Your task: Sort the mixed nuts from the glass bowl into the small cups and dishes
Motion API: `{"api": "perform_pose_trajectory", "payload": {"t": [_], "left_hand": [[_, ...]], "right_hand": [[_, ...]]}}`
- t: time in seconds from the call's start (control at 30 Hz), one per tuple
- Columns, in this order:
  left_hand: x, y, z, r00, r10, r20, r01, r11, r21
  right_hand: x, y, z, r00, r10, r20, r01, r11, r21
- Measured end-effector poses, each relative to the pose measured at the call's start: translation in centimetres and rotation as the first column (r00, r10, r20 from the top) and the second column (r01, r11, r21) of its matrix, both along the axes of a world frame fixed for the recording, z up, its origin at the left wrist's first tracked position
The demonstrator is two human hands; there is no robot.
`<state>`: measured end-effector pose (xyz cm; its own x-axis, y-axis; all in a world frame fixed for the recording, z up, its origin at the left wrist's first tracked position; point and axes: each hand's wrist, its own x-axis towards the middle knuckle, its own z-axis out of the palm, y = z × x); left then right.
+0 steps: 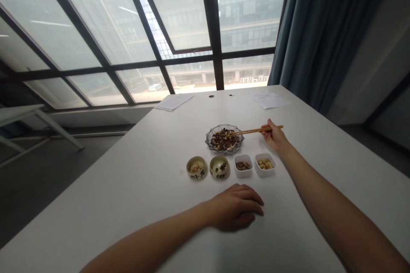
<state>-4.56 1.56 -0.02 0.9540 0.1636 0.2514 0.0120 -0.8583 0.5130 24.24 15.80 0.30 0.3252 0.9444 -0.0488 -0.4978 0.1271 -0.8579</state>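
My right hand (273, 137) grips a pair of wooden chopsticks (254, 130) whose tips reach left into a glass dish (209, 135) heaped with mixed nuts and seeds. In front of the dish stand two round tan bowls (197, 168) (219, 167) and two small white square cups (243, 166) (265, 165), each with a few sorted pieces inside. My left hand (236, 209) rests palm down on the white table (128, 196), just in front of the row of bowls, with its fingers loosely curled and nothing in it.
Sheets of paper (174, 101) (271, 100) lie at the table's far edge, with a small dark round object (211, 96) between them. Beyond are large windows and a blue-grey curtain (320, 30). Another white table (22, 113) stands at the left.
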Motion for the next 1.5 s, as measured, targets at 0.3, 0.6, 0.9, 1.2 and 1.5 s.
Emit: {"api": "perform_pose_trajectory", "payload": {"t": [0.3, 0.6, 0.9, 1.2, 1.5], "left_hand": [[0.0, 0.0, 0.3, 1.000, -0.012, -0.022, 0.012, 1.000, -0.010], [0.1, 0.0, 0.3, 1.000, -0.010, -0.016, 0.010, 1.000, -0.012], [0.1, 0.0, 0.2, 1.000, -0.008, -0.013, 0.008, 1.000, -0.004], [0.1, 0.0, 0.5, 1.000, -0.005, -0.018, 0.005, 1.000, -0.010], [0.1, 0.0, 0.4, 1.000, -0.003, -0.011, 0.003, 1.000, -0.015]], "right_hand": [[1.7, -1.3, 0.0, 0.965, 0.251, -0.082, -0.258, 0.961, -0.101], [1.7, -1.2, -0.1, 0.957, 0.267, -0.110, -0.278, 0.955, -0.100], [1.0, -0.7, 0.4, 0.991, 0.081, -0.110, -0.079, 0.997, 0.025], [-1.5, -0.4, -0.1, 0.999, 0.015, 0.052, -0.020, 0.995, 0.098], [-2.7, -0.3, -0.6, 0.979, 0.007, 0.203, -0.041, 0.986, 0.164]]}}
